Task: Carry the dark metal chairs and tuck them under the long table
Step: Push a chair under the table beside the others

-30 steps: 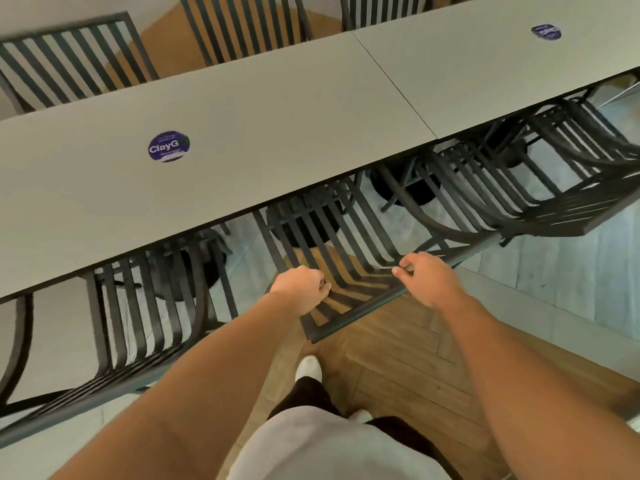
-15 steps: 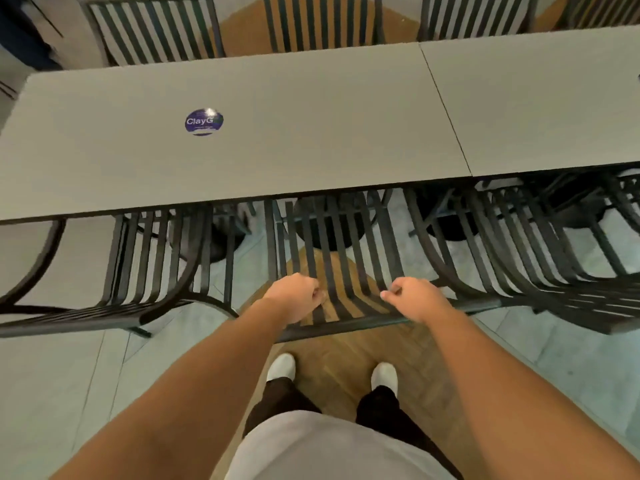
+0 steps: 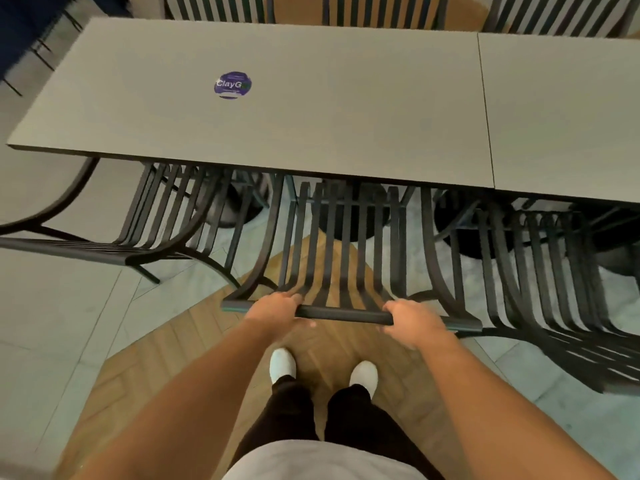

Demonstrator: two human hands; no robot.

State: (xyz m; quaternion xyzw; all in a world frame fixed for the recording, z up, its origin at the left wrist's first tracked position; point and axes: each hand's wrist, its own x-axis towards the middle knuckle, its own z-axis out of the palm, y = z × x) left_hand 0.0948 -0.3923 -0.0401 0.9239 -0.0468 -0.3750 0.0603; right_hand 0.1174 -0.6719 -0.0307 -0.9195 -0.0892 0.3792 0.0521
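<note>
Gripping the top rail of a dark slatted metal chair (image 3: 341, 261), both hands curled round the bar: left hand (image 3: 275, 308) near the rail's left end, right hand (image 3: 414, 322) near its right, each grip clenched on the rail with fingers wrapped over it. Chair standing upright in front of the feet, seat reaching forward beneath the near edge of the long grey bench (image 3: 311, 109), backrest outside that edge. Flanked by two more dark slatted chairs, one to the left (image 3: 156, 223) and one to the right (image 3: 540, 271), both partly under the same edge. Round purple sticker (image 3: 232, 84) lying flat on the bench top, well apart from the hands. White shoes (image 3: 283, 364) planted on the wooden herringbone floor (image 3: 166, 382), just behind the chair.
</note>
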